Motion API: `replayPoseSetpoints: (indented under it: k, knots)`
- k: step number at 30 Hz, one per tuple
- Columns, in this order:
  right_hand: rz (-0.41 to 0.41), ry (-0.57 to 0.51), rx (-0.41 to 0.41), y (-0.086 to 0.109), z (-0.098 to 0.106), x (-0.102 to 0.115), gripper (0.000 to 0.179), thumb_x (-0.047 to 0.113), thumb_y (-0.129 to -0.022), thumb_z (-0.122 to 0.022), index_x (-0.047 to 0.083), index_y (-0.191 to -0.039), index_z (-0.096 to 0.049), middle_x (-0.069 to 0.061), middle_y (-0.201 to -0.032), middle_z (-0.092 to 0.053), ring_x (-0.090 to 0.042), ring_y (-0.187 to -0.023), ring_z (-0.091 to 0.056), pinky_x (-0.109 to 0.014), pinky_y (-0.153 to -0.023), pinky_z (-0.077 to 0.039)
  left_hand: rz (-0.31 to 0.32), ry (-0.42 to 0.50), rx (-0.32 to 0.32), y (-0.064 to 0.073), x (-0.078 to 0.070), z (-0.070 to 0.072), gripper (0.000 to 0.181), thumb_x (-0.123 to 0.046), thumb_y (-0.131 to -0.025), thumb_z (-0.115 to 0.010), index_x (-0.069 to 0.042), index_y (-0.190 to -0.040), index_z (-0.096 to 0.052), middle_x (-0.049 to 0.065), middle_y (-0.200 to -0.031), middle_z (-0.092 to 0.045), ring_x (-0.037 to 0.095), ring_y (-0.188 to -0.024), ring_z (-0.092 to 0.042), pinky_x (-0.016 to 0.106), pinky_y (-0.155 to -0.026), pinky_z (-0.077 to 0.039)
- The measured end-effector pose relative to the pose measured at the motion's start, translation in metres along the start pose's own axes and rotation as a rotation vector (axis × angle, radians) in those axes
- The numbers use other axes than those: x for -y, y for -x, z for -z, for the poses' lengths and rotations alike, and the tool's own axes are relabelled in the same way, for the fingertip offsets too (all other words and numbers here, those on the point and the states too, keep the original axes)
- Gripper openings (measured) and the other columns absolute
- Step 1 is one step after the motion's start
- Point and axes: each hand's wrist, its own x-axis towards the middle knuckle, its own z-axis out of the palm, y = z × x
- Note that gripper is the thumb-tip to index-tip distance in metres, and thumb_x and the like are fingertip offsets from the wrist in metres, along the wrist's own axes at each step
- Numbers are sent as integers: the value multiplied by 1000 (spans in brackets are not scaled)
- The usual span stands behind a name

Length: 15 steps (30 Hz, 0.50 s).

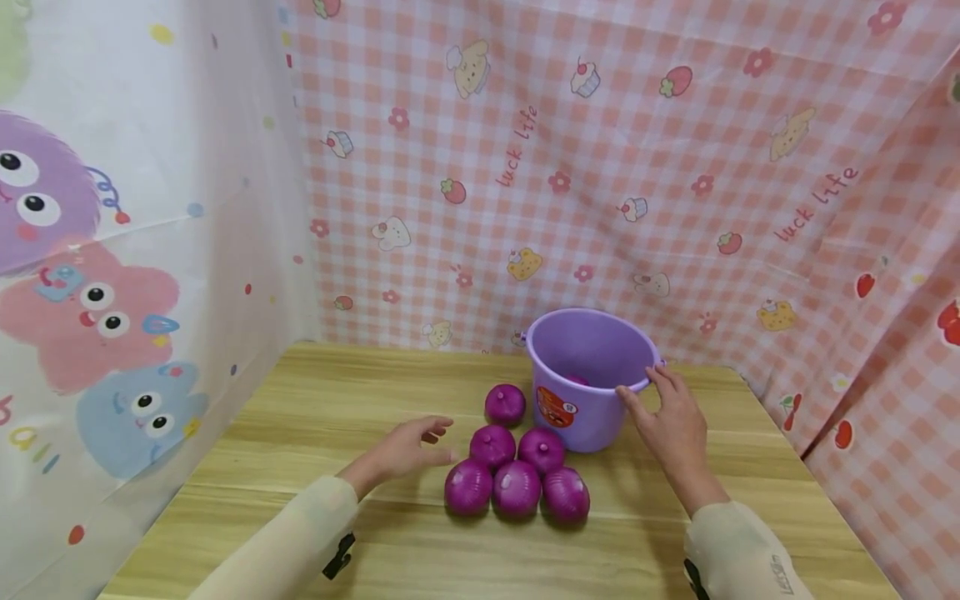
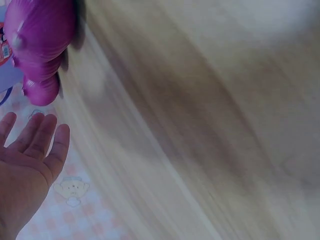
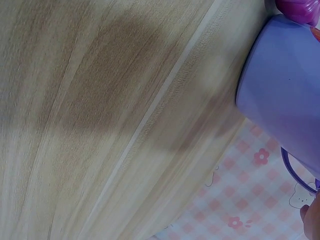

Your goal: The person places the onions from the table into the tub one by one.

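Several purple onions (image 1: 517, 488) are grouped on the table, with one onion (image 1: 505, 405) at the back beside the bucket. A purple bucket (image 1: 581, 425) with a red label stands upright behind them; part of another onion (image 1: 577, 379) shows inside it. My right hand (image 1: 672, 425) holds the bucket's right rim between thumb and fingers; only a bit of this hand shows in the right wrist view. Left of the onions, my left hand (image 1: 408, 450) hovers with fingers spread and nothing in it. In the left wrist view its fingers are apart from the onions (image 2: 42, 30).
The wood-grain table (image 1: 315, 417) reaches back to a pink checked cloth (image 1: 480, 208). A white cartoon-print cloth (image 1: 225, 208) hangs on the left. The bucket's purple handle (image 3: 295, 172) hangs at its far side in the right wrist view.
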Motion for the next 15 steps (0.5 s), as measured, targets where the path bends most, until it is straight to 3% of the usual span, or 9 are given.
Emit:
replayPoseSetpoints:
  k: [15]
  knots:
    - [-5,-17,-16,0,0,2,61,39,-90,-71,-5,-131,-59,-24,-139,-51,-44,-127,-48,-63,-96,-43,-46,-1,64,21,13,-15,86,-37,-81,-81,-3,-148,-41,22,-139,-52,37,-124,-51,57,-102,-43]
